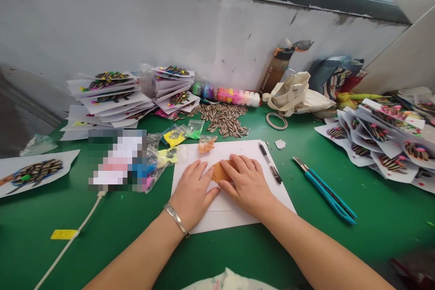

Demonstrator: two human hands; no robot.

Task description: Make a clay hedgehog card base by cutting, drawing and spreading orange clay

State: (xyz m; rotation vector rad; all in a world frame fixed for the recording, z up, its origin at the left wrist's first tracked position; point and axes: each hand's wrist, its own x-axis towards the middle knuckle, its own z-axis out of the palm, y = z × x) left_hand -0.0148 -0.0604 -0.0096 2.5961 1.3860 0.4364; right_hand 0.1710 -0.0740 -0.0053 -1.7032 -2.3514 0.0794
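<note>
A flattened piece of orange modelling clay (pixel 220 172) lies on white paper (pixel 234 223) in front of me. My right hand (pixel 247 184) rests over the right part of the clay with its fingers stretched out, covering some of it. At the left edge of the clay, my left hand (pixel 193 191) lies on the paper, fingers extended; its fingertips are close to or touching the clay. A small bag of orange clay (pixel 206 144) sits at the paper's far edge. Along the right side of the paper lies a black pen (pixel 270 163).
A blue utility knife (pixel 328 195) lies at right, beyond a tape roll (pixel 276 121). Sunflower seeds (pixel 224 118) are heaped at the back near colourful clay tubs (pixel 226 95). Stacked seed pictures (pixel 108 99) stand back left, more pictures (pixel 384 138) right. A white cable (pixel 81 226) crosses the left.
</note>
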